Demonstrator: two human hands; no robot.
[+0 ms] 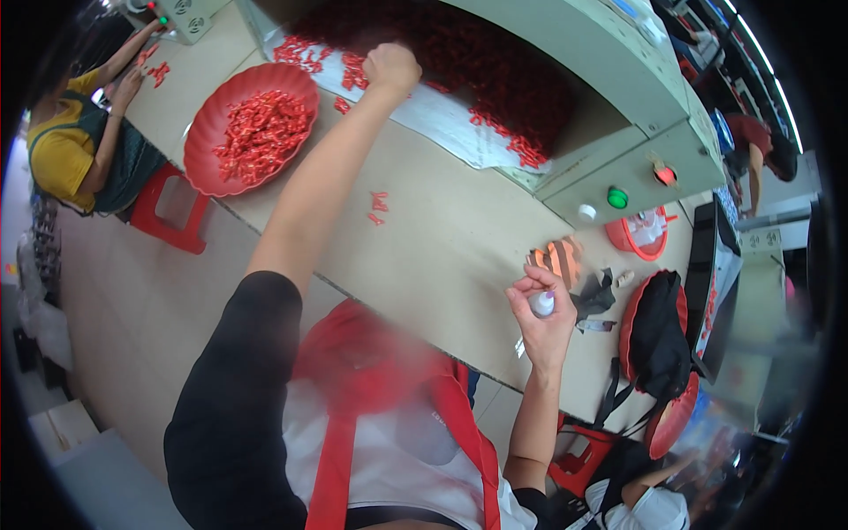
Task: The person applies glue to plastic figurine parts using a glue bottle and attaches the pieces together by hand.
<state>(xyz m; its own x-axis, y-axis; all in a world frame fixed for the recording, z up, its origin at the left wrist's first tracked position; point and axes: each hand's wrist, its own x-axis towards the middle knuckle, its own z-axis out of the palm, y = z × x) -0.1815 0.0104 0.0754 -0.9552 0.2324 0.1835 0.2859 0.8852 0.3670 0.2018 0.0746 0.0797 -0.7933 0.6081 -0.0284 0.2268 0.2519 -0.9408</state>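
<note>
My left hand (392, 69) reaches to the far side, at the opening of a pale green machine, over a heap of small red pieces (415, 49). Its fingers are curled; whatever they hold is hidden. A small white bottle (542, 304) with a purple tip is wrapped in the fingers of my right hand (546, 331), above the table's right part. Two or three loose red pieces (378, 207) lie on the table between my hands. To the left of my left forearm, a red scalloped tray (205, 146) holds many more of these pieces.
The pale green machine (609, 163) overhangs the table's far side. Near my right hand lie orange-and-brown striped fabric (558, 258) and dark cloth (597, 296). Farther right are a red basket (652, 252) and a black bag (658, 336). A person in yellow (66, 163) works at the left.
</note>
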